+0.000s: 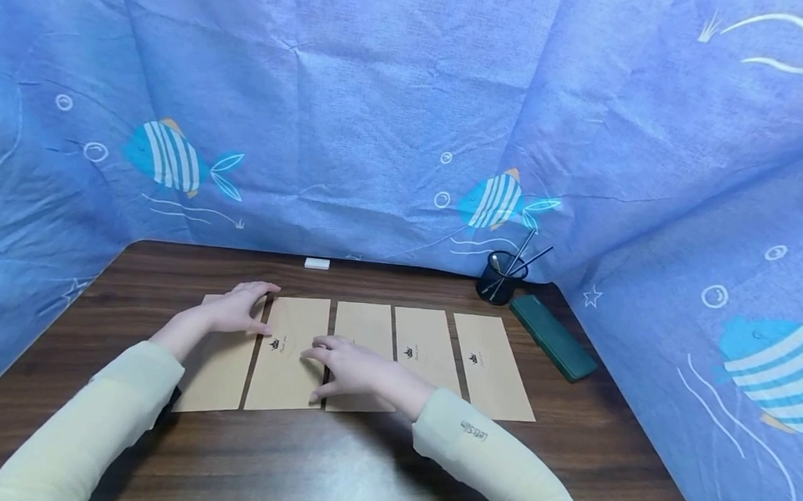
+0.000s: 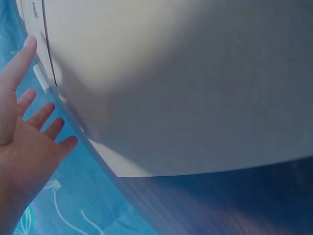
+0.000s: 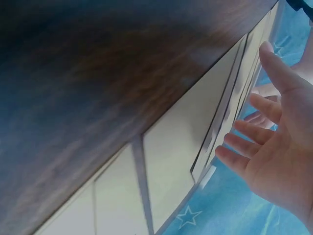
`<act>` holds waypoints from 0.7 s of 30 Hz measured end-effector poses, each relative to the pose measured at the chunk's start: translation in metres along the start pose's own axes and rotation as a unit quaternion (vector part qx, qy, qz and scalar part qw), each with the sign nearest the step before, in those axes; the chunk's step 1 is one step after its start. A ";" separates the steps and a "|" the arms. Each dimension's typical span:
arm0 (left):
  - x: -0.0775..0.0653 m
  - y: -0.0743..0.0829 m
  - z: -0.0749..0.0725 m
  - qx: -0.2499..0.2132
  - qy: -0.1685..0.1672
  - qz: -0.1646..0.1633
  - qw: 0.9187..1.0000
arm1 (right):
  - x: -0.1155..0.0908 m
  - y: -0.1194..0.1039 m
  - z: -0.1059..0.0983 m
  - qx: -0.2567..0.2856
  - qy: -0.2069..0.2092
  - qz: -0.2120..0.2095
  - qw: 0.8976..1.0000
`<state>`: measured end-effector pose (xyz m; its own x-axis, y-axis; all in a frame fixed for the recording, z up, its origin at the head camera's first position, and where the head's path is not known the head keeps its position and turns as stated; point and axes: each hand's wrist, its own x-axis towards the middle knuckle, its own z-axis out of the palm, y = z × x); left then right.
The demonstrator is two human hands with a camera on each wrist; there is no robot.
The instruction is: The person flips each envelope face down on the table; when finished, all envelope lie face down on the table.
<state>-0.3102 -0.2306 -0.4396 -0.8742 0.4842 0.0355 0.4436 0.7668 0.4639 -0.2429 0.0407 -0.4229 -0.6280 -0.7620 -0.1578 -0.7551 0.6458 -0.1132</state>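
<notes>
Several tan paper rectangles lie side by side in a row, some showing a small black crown print; whether they are envelopes or flat bags I cannot tell. My left hand (image 1: 238,308), fingers spread, is over the upper part of the leftmost tan paper (image 1: 221,373) and reaches toward the second tan paper (image 1: 289,381). Over the gap between the second and the third tan paper (image 1: 364,320) is my right hand (image 1: 354,365), thumb apart from the fingers. In the right wrist view its fingers (image 3: 244,132) look extended and hold nothing. The left palm (image 2: 29,147) also appears bare.
A black mesh pen cup (image 1: 498,282) with pens stands at the back right, beside a dark green case (image 1: 552,338). A small white block (image 1: 317,263) lies near the back edge of the wooden table (image 1: 295,464). Blue fish-print cloth (image 1: 381,128) hangs around the table.
</notes>
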 end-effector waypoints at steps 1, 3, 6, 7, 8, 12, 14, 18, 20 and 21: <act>0.001 0.001 0.001 -0.003 -0.004 0.001 1.000 | -0.001 0.001 0.001 0.001 -0.004 0.007 1.000; 0.001 0.002 0.002 -0.005 -0.013 0.002 1.000 | -0.002 0.004 0.003 -0.001 -0.013 0.017 1.000; 0.001 0.002 0.004 -0.006 -0.025 -0.002 1.000 | -0.003 0.006 0.006 -0.019 -0.017 0.017 1.000; 0.002 0.002 0.004 -0.007 -0.028 -0.004 1.000 | -0.003 0.006 0.007 -0.025 -0.016 0.015 0.999; 0.002 0.002 0.004 -0.006 -0.028 0.000 1.000 | -0.004 0.006 0.007 -0.032 -0.015 0.013 0.999; 0.003 0.002 0.004 -0.006 -0.030 0.012 0.999 | -0.004 0.007 0.009 -0.048 -0.011 0.009 0.999; 0.004 0.001 0.003 -0.004 -0.031 0.020 0.999 | -0.004 0.007 0.010 -0.048 -0.011 0.010 0.999; 0.007 -0.001 0.002 -0.003 -0.025 0.027 0.999 | -0.004 0.007 0.011 -0.047 -0.009 0.010 0.999; 0.008 -0.001 0.001 -0.007 -0.020 0.029 0.999 | -0.004 0.007 0.011 -0.046 -0.008 0.009 0.999; 0.009 -0.001 0.001 -0.010 -0.017 0.027 0.999 | -0.005 0.007 0.011 -0.044 -0.008 0.009 0.999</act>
<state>-0.3188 -0.2269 -0.4406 -0.8413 0.5397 0.0307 0.4862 0.7307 0.4792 -0.2435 0.0495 -0.4336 -0.6391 -0.7492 -0.1740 -0.7579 0.6520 -0.0236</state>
